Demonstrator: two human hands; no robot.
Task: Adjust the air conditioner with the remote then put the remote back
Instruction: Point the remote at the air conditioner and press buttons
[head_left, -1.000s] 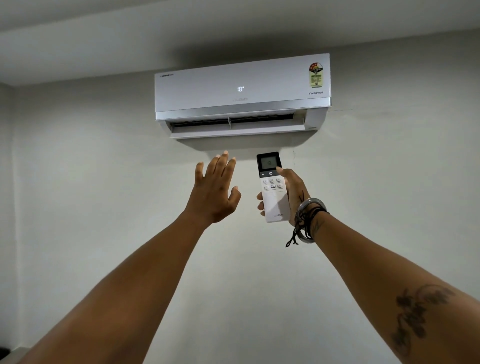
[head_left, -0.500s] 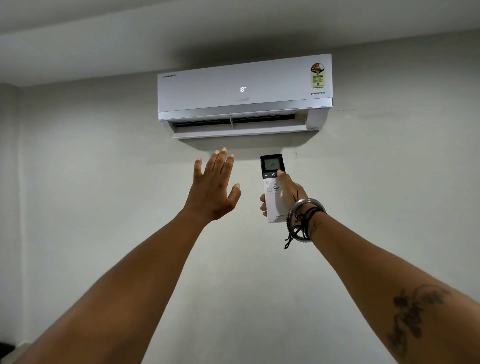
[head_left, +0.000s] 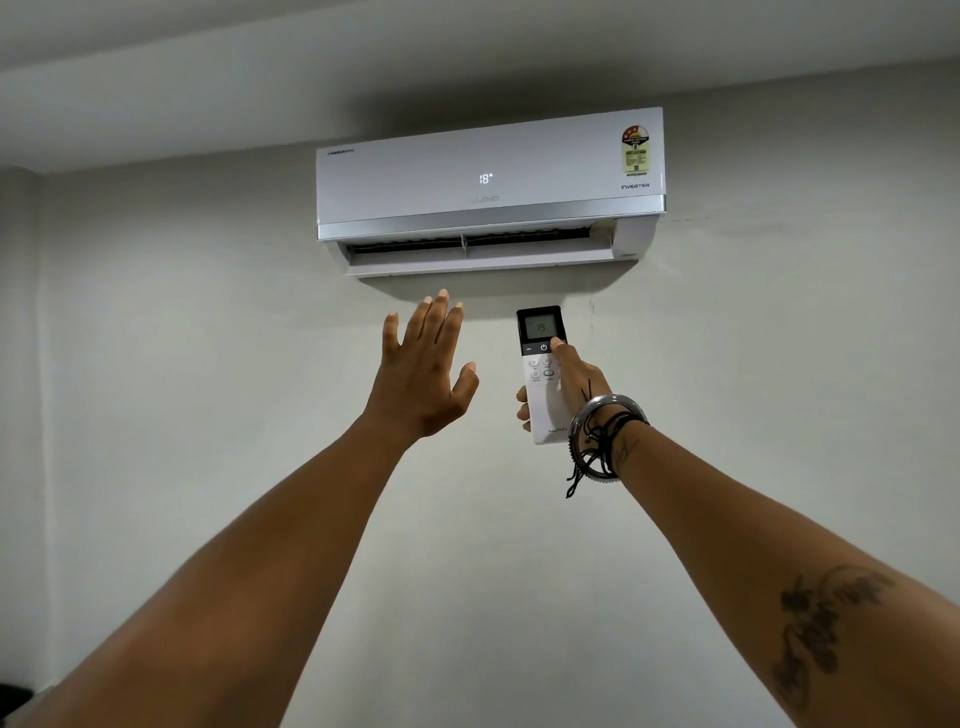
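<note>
Below the Lloyd split air conditioner (head_left: 488, 176), the right hand (head_left: 576, 387) grips the white remote (head_left: 543, 374), thumb on its top buttons; the left hand (head_left: 423, 371) is spread wide, empty. The remote seems to read 19, the unit 18: a missed signal could leave them mismatched.

Single head view, tilted upward, facing wall (head_left: 779, 364), arms reaching forward

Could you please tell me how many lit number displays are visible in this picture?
2: one on the air conditioner front panel, reading 18, and one on the remote in the right hand, reading 19.
</note>
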